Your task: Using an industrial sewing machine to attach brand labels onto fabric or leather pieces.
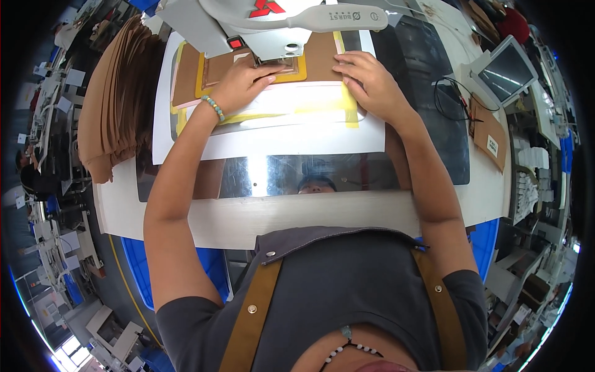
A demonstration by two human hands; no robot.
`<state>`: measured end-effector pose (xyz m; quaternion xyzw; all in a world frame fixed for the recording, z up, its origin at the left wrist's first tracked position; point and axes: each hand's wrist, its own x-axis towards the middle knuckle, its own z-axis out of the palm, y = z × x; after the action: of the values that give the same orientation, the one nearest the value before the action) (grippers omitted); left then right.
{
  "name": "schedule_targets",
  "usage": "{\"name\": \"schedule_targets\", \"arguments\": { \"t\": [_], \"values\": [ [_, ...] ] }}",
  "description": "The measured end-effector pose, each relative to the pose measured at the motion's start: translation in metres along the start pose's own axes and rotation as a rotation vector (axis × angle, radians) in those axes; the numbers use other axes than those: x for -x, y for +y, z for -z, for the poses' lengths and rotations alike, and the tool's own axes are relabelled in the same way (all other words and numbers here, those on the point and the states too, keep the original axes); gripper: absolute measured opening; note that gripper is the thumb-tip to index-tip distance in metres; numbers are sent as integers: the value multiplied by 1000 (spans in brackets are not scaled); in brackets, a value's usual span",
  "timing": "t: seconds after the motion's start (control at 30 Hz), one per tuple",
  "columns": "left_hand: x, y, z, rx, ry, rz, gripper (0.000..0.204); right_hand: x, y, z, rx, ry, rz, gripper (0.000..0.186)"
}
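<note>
A brown panel [322, 53], which looks like leather or fabric, lies under the white sewing machine head [204, 25]. A yellow frame [302, 73] sits on the panel beneath the needle area. My left hand [238, 87] rests on the work with fingers stretched toward the needle area, partly hidden by the machine head. Flat on the panel's right edge, my right hand [372, 87] has its fingers extended, near a strip of yellow tape [350, 104]. Under the panel lies a white sheet [248, 144] with taped edges. Neither hand grasps anything.
A thick stack of brown panels [118, 99] stands at the left edge. On the right are a small screen [505, 71], a black cable [449, 102] and a brown labelled piece [489, 133]. A polished metal plate [359, 172] lies along the front; blue bins [139, 270] sit below.
</note>
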<state>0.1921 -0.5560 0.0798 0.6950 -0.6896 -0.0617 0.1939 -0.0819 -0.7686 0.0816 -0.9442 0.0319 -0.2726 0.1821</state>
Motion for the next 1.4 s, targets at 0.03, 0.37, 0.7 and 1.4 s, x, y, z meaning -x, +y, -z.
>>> {"name": "schedule_targets", "arguments": {
  "t": [0.03,0.37,0.7,1.4],
  "values": [
    [1,-2,-1,21,4,70,37,1,1,0,1,-27,-4,29],
    [54,-106,41,-72,389,278,30,2,3,-10,51,-54,41,26],
    [101,-131,43,-300,244,447,53,-3,-38,9,30,-156,60,26],
    [50,-59,8,-144,435,506,32,-19,-82,-25,27,-189,236,21]
  ]
}}
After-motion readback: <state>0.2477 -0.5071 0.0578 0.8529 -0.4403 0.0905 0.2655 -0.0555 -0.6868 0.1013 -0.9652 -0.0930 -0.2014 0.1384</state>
